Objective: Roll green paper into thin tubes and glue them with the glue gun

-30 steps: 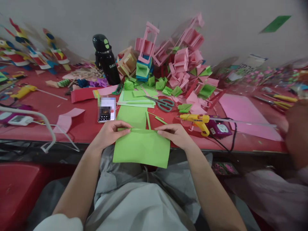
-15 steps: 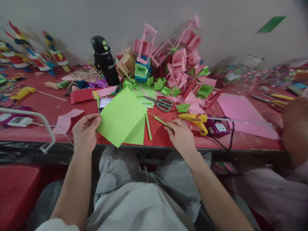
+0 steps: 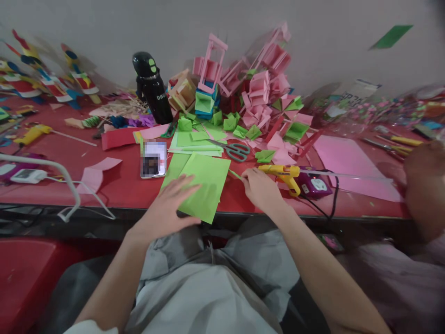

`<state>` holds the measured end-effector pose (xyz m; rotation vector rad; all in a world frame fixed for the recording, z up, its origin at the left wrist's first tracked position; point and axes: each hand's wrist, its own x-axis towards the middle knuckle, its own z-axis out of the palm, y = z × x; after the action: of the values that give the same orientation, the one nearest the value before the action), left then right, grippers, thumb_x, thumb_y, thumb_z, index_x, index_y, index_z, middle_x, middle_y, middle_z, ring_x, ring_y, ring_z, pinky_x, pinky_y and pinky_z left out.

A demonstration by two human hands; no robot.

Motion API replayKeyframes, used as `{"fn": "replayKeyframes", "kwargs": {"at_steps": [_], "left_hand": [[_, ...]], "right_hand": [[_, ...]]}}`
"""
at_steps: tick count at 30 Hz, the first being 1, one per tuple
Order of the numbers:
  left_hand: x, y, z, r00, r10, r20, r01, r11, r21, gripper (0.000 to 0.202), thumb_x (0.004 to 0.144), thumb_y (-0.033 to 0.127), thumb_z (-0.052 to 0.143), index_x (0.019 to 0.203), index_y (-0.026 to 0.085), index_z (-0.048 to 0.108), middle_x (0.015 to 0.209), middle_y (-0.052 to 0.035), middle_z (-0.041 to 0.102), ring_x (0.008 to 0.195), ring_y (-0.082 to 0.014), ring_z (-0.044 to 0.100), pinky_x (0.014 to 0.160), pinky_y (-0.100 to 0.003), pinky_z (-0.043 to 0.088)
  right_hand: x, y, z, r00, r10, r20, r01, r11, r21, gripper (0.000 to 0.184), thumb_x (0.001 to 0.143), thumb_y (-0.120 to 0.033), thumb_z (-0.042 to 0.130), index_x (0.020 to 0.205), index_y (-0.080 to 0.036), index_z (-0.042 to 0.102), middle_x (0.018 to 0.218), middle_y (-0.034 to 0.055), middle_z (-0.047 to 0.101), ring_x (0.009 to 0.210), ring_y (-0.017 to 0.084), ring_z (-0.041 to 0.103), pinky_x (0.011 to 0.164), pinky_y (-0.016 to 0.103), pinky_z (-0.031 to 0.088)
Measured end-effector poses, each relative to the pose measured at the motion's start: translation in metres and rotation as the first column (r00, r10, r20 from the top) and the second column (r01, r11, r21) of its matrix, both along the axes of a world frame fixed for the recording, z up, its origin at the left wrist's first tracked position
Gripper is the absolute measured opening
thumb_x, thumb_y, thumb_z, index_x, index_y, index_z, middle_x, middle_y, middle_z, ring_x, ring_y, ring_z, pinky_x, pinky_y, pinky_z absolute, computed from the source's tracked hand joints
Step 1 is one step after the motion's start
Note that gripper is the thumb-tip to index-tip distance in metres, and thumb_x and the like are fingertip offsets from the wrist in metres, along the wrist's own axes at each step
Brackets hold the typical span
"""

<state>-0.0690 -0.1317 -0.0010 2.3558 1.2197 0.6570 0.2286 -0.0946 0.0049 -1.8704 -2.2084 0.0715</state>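
Note:
My left hand (image 3: 170,208) is open, fingers spread over the lower left of a bright green paper sheet (image 3: 208,181). The sheet lies on another green sheet (image 3: 174,164) and overhangs the table's front edge. To its right, my right hand (image 3: 262,188) pinches a thin green paper strip (image 3: 235,174); its far end sticks out toward the sheet. A yellow glue gun (image 3: 287,174) lies just right of that hand. Grey-handled scissors (image 3: 237,150) rest behind the sheets, and a phone (image 3: 153,160) with a lit screen lies at the left.
Pink paper models (image 3: 259,88) and small folded green pieces (image 3: 230,121) are heaped at the back, beside a black bottle (image 3: 153,88). A purple power socket (image 3: 314,182) with a cable stands at the right. Another person's arm (image 3: 426,185) is at the right edge.
My left hand has let go of the raised green sheet and moved right over it. The sheet now lies down, uncovering the phone. My right hand keeps the strip, shifted slightly right.

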Motion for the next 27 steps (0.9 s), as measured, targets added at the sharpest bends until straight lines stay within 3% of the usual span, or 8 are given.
{"fn": "replayKeyframes", "kwargs": {"at_steps": [2,6,10,14,17,20,23,27], "left_hand": [[0.009,-0.003,-0.001,0.991,-0.079,-0.106,0.074,0.996,-0.047,0.077,0.081,0.043,0.076,0.15,0.032,0.045,0.16,-0.0048,0.038,0.149,-0.0338,0.031,0.123,-0.053,0.023],[0.009,-0.008,-0.001,0.999,-0.015,-0.048,0.011,0.997,-0.071,0.042,0.099,0.039,0.051,0.138,0.027,0.06,0.145,-0.0047,0.058,0.138,-0.0275,0.049,0.118,-0.043,0.034],[0.001,-0.013,0.004,0.921,0.372,0.114,-0.374,0.928,-0.002,0.031,0.101,0.04,0.045,0.105,0.022,0.07,0.09,-0.0049,0.075,0.082,-0.0202,0.069,0.073,-0.026,0.051],[0.003,-0.017,0.003,0.748,0.614,0.251,-0.651,0.752,0.103,0.03,0.099,0.038,0.049,0.076,0.021,0.057,0.056,0.0031,0.052,0.049,-0.0121,0.044,0.054,-0.023,0.036],[0.008,-0.017,-0.001,0.735,0.623,0.267,-0.662,0.744,0.085,0.031,0.098,0.039,0.051,0.073,0.022,0.055,0.055,0.0036,0.049,0.05,-0.012,0.044,0.056,-0.023,0.037],[0.013,-0.017,-0.001,0.799,0.554,0.234,-0.576,0.817,0.03,0.022,0.096,0.039,0.053,0.095,0.022,0.067,0.08,-0.0033,0.07,0.075,-0.0189,0.065,0.069,-0.025,0.047],[0.02,-0.016,0.005,0.888,0.367,0.276,-0.364,0.929,-0.062,0.046,0.089,0.039,0.062,0.132,0.023,0.06,0.136,-0.0095,0.063,0.126,-0.029,0.058,0.103,-0.037,0.047],[0.034,-0.004,0.015,0.792,0.359,0.494,-0.244,0.927,-0.283,0.046,0.087,0.045,0.068,0.126,0.021,0.066,0.133,-0.0106,0.065,0.122,-0.0285,0.062,0.104,-0.038,0.05]], "right_hand": [[-0.001,0.0,0.004,0.992,0.016,-0.126,-0.023,0.998,-0.057,0.012,0.092,-0.015,0.05,0.09,-0.018,0.062,0.094,0.0102,0.068,0.088,0.024,0.063,0.075,0.034,0.043],[-0.005,0.001,0.007,0.929,0.044,-0.366,-0.107,0.982,-0.154,0.011,0.092,-0.022,0.049,0.09,-0.019,0.059,0.088,0.0072,0.069,0.079,0.02,0.063,0.072,0.031,0.044],[-0.016,0.005,0.001,0.854,0.003,-0.52,-0.132,0.969,-0.21,0.008,0.093,-0.023,0.047,0.095,-0.02,0.053,0.09,0.0067,0.068,0.077,0.019,0.064,0.07,0.03,0.047],[-0.034,0.01,-0.009,0.842,0.067,-0.535,-0.156,0.98,-0.124,0.011,0.091,-0.018,0.049,0.101,-0.02,0.052,0.095,0.0095,0.069,0.083,0.021,0.066,0.075,0.031,0.048],[-0.044,0.016,-0.013,0.857,0.062,-0.512,-0.142,0.983,-0.119,0.018,0.089,-0.017,0.054,0.107,-0.019,0.054,0.096,0.0113,0.07,0.086,0.022,0.067,0.077,0.033,0.049],[-0.044,0.021,-0.012,0.81,0.03,-0.586,-0.13,0.983,-0.13,0.022,0.088,-0.021,0.058,0.11,-0.018,0.059,0.093,0.0095,0.07,0.08,0.02,0.067,0.075,0.033,0.051],[-0.04,0.018,-0.006,0.659,0.015,-0.752,-0.182,0.973,-0.139,0.021,0.089,-0.03,0.059,0.106,-0.018,0.063,0.093,0.0075,0.069,0.074,0.017,0.065,0.071,0.032,0.054],[-0.039,0.0,0.004,0.459,0.008,-0.889,-0.286,0.948,-0.139,0.029,0.087,-0.042,0.064,0.103,-0.018,0.063,0.088,0.0039,0.066,0.071,0.015,0.063,0.071,0.03,0.054]]}}
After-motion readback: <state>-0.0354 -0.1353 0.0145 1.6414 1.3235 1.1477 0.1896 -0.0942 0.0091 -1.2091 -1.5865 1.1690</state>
